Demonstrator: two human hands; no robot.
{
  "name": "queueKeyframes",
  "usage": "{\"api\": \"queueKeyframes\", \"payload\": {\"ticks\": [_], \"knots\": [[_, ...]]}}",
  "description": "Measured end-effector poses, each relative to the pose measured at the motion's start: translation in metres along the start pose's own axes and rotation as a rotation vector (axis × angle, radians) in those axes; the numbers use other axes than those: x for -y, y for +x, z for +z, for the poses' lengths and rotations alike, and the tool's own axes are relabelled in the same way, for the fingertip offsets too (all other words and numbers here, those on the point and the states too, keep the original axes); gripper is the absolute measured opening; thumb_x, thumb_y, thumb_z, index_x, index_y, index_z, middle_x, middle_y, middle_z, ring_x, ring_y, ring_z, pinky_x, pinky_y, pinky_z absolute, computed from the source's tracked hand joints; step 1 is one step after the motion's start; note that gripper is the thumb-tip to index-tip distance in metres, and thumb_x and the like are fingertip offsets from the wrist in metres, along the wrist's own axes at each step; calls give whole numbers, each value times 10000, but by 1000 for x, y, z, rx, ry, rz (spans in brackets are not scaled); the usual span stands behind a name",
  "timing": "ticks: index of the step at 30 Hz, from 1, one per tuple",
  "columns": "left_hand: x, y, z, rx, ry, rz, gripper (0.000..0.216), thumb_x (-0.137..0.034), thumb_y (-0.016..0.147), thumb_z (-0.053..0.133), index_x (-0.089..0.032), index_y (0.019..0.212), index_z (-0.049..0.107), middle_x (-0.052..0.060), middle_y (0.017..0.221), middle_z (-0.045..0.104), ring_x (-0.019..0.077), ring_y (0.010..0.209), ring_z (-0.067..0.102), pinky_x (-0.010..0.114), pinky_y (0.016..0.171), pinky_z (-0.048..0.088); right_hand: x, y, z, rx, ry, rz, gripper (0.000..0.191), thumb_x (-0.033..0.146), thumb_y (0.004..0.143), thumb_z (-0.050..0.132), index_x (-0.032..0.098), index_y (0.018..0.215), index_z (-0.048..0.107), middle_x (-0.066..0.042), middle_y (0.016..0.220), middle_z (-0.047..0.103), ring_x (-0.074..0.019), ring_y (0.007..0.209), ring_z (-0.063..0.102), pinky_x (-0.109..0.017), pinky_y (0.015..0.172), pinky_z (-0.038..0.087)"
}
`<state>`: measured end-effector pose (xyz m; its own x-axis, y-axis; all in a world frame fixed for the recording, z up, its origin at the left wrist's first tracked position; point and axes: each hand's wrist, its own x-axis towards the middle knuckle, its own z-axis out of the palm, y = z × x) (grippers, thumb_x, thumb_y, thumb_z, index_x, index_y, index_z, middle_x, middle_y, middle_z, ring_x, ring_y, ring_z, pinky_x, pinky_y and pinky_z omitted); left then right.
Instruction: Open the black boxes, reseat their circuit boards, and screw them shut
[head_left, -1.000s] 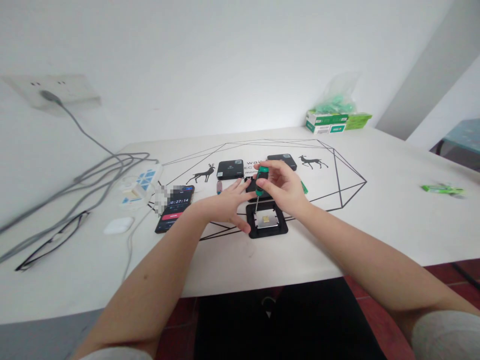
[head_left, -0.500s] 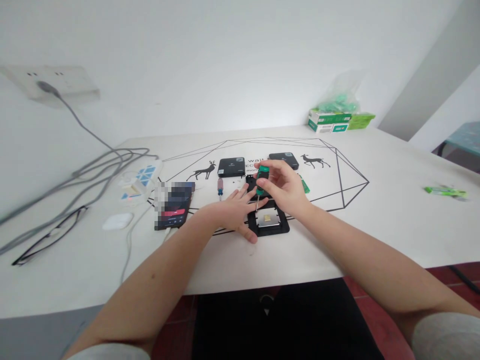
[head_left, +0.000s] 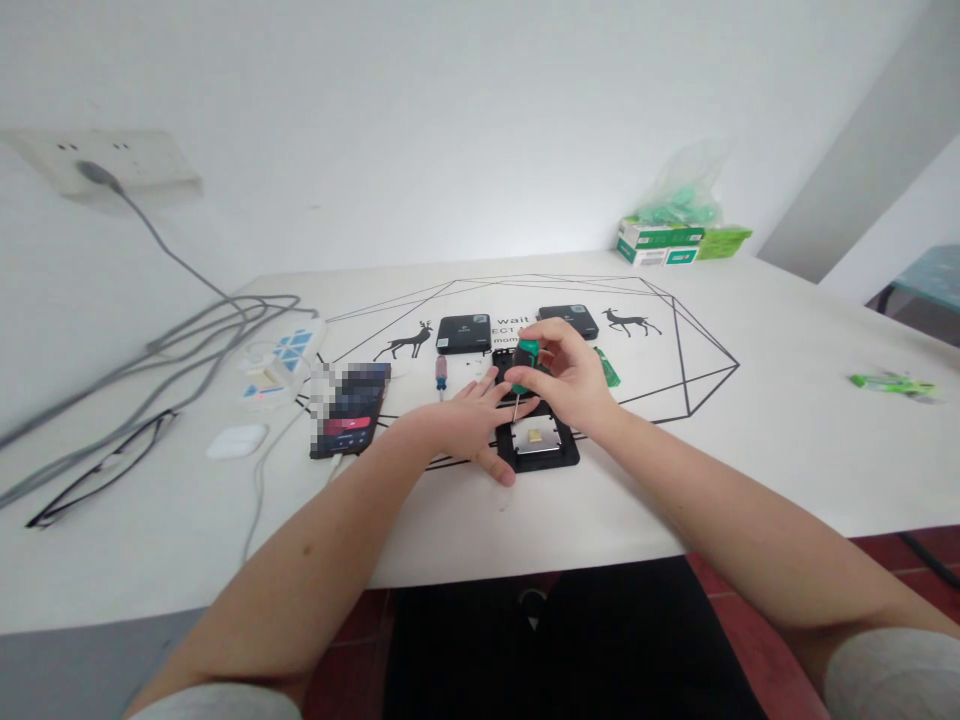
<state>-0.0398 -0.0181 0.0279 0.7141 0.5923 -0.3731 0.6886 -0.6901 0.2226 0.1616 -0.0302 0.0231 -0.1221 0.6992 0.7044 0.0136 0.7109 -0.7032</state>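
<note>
- Between your two hands, just below your right fingers, lies the opened black case (head_left: 566, 459), a shiny metal plate (head_left: 551, 440) set inside it.
- Your right hand (head_left: 562, 372) is closed around the green-and-black screwdriver (head_left: 526, 362), thumb and fingers wrapping its handle from the right; the wrist is raised, and the forearm slants in from your right.
- Its shaft points steeply down, the tip by the plate's far left corner.
- Your left hand (head_left: 476, 425) is palm down and empty, fingers fanned, with the index finger reaching across the case beside the shaft and the thumb at the case's near left corner; how firmly it presses, you cannot tell from this view.
- Beyond your left fingers rest a pink-handled screwdriver (head_left: 441, 370) and a closed black box (head_left: 463, 335).
- Just past your right knuckles lies a green piece (head_left: 609, 368), partly hidden.
- Left of your left wrist sits a phone (head_left: 356, 412).
</note>
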Motion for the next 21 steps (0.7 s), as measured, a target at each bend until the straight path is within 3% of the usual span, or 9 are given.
{"api": "queueKeyframes", "payload": {"ticks": [5, 8, 11, 17, 21], "knots": [[1, 1, 2, -11, -10, -1, 1345, -926, 644, 791, -343, 1736, 267, 131, 1835, 13, 593, 1628, -24, 743, 1274, 131, 3, 4, -2, 117, 13, -54, 258, 417, 989, 714, 323, 1229, 698, -38, 1077, 609, -190, 949, 640, -356, 789, 602], [0, 1, 1, 10, 6, -21, 1329, -921, 663, 776, -354, 1741, 243, 146, 1829, 87, 600, 1617, 77, 727, 1260, 197, 6, 7, -5, 193, -31, -76, 291, 490, 1033, 629, 319, 1259, 692, -41, 1049, 627, -192, 913, 625, -385, 830, 615], [-2, 0, 0, 12, 14, -23, 1332, -916, 674, 769, -364, 1747, 205, 152, 1828, 84, 602, 1605, 133, 722, 1246, 232, 9, 7, -6, 242, -32, -25, 338, 544, 1070, 527, 326, 1274, 687, -53, 1146, 690, -214, 1007, 666, -409, 895, 631], [-3, 0, -2, 18, -1, -40, 1340, -908, 647, 802, -372, 1739, 240, 161, 1822, 118, 605, 1613, 105, 746, 1253, 177, 7, 7, -4, 143, -43, -59, 316, 513, 1096, 476, 320, 1216, 695, -62, 1268, 723, -247, 1227, 673, -514, 1133, 550], [-3, 0, -2, 6, -13, -27, 1367, -914, 636, 806, -361, 1743, 226, 159, 1823, 112, 594, 1628, 19, 750, 1265, 138, 5, 9, -6, 5, -191, -147, 285, 441, 1086, 500, 299, 1165, 734, -88, 1152, 688, -256, 1151, 661, -537, 1074, 570]]}}
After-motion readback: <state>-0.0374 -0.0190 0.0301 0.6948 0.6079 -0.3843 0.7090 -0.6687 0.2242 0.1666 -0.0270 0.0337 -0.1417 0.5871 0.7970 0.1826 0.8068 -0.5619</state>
